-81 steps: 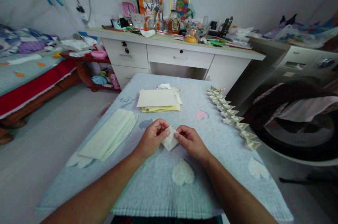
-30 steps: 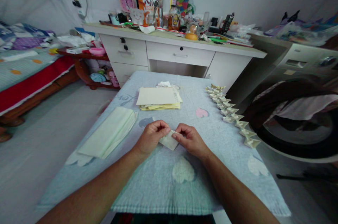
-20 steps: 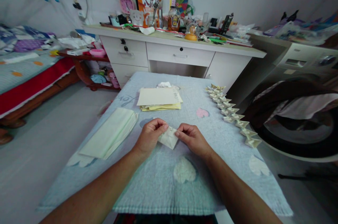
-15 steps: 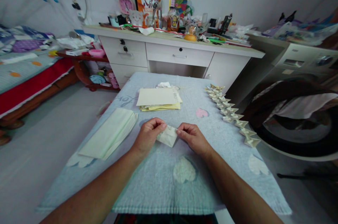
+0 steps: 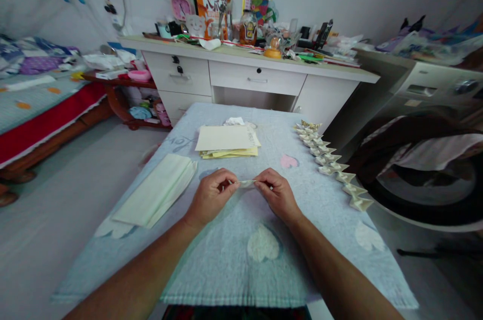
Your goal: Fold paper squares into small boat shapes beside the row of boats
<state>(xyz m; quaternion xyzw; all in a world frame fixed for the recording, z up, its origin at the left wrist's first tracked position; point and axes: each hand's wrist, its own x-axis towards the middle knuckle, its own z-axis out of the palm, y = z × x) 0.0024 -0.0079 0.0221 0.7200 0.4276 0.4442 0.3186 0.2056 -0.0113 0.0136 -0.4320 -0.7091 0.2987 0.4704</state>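
Note:
A small folded piece of paper [image 5: 247, 182] is held edge-on between my two hands, above the blue cloth on the table. My left hand [image 5: 214, 194] pinches its left end between thumb and fingers. At the right end, my right hand [image 5: 277, 193] has the same kind of pinch. A stack of pale paper sheets [image 5: 154, 191] lies to the left of my left hand. Beyond the hands sits a pile of cream and yellow paper [image 5: 226, 139]. Along the table's right side runs a row of folded paper pieces [image 5: 332, 164], set close together.
The table [image 5: 241, 274] is covered with a blue heart-patterned cloth. Behind it stands a white desk [image 5: 230, 71] crowded with jars, a bag and a clock. A front-loading washing machine [image 5: 433, 93] is at right, a bed [image 5: 45, 108] at left.
The folded paper has turned from showing its flat face to showing a thin edge. Both hands have tilted with it and keep their pinch at its ends.

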